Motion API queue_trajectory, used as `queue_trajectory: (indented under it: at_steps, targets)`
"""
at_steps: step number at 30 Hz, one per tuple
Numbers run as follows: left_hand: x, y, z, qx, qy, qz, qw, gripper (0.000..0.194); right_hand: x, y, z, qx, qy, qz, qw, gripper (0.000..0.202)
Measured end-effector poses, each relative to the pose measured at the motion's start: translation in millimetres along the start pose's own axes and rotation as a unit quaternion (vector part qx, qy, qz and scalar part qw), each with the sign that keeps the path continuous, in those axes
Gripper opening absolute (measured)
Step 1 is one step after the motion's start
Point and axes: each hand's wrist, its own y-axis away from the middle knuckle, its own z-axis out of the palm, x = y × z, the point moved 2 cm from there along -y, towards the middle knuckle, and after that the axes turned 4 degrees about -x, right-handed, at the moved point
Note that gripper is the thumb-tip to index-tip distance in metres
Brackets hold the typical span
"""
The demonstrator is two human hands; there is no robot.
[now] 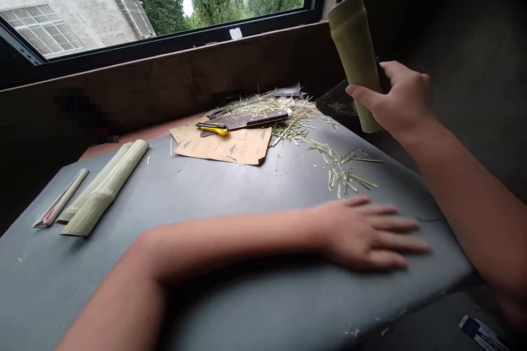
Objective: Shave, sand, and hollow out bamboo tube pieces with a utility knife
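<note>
My right hand (405, 96) grips a pale green piece of bamboo (354, 46), raised above the far right edge of the table and tilted. My thumb lies across its near face, and the other fingers are partly hidden behind it. My left hand (370, 233) is palm down over the right part of the grey table (230, 186), fingers spread, slightly blurred and holding nothing. Just beyond its fingers lie bamboo slivers (348, 178). At the table's left, split bamboo pieces (109, 192) rest side by side.
A yellow utility knife (218, 129) and a cleaver (263, 118) lie on brown printed paper (222, 148). Behind them is a heap of bamboo shavings (263, 103). A folded beige strip (61, 200) lies far left. A window frame (197, 36) borders the back.
</note>
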Motion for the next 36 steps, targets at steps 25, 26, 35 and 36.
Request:
queue_trajectory:
  at_steps: [25,26,35,36]
  targets:
    - [41.6,58.2,-6.1,0.068,-0.098,0.148,0.982,0.05,35.1,-0.8,14.4,-0.01,-0.036,0.081,0.996,0.043]
    - [56.3,58.8,-0.4,0.058,-0.12,0.236,0.963,0.052,35.0,0.1,16.5,-0.017,-0.038,0.078,0.996,0.047]
    - [5.8,46.1,-22.8,0.025,-0.094,-0.14,0.985,0.048,26.1,6.2,20.3,-0.059,-0.013,0.069,0.996,0.055]
    - [26.4,44.2,-21.3,0.029,-0.053,0.005,0.998,0.047,25.7,6.2,20.6,-0.061,-0.014,0.067,0.996,0.054]
